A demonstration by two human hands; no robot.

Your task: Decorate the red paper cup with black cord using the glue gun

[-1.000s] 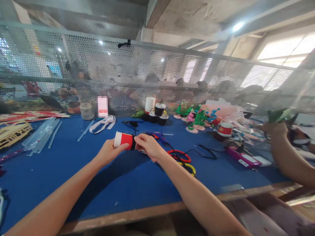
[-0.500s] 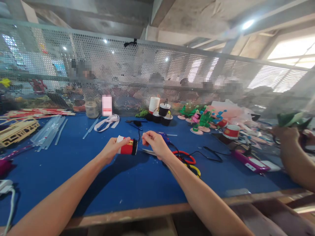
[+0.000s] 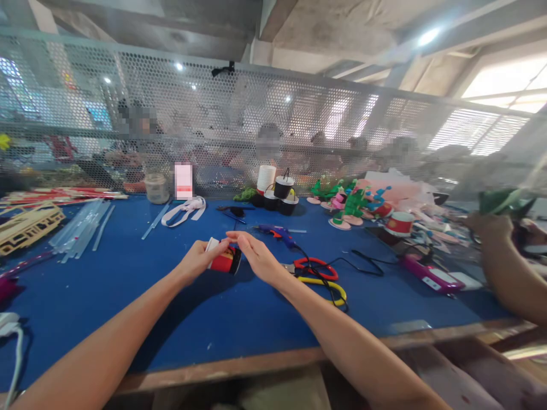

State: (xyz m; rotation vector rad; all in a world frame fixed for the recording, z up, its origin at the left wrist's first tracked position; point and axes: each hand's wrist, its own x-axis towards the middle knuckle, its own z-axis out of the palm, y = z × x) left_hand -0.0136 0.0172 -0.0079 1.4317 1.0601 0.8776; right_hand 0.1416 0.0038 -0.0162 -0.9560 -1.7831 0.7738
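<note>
My left hand (image 3: 197,259) is wrapped round a small red paper cup (image 3: 224,261) with a white rim and a black band, held on its side above the blue table (image 3: 128,296). My right hand (image 3: 253,255) is right beside the cup's black end, fingertips pressed together at it. What they pinch is too small to make out. A blue glue gun (image 3: 277,232) lies just beyond my right hand, and red and yellow scissors (image 3: 318,270) lie to its right among black cords.
A perforated metal screen (image 3: 299,119) runs along the table's far edge, with people behind it. Stacked cups (image 3: 276,193), foam decorations (image 3: 350,205), glue sticks (image 3: 79,225), a wooden piece (image 3: 25,225) and a white ribbon (image 3: 186,208) lie about. Another person's arm (image 3: 504,262) works at the right.
My right hand drew away from the cup half a second ago and has come back to its black end. The cup has tilted slightly and sits a little lower.
</note>
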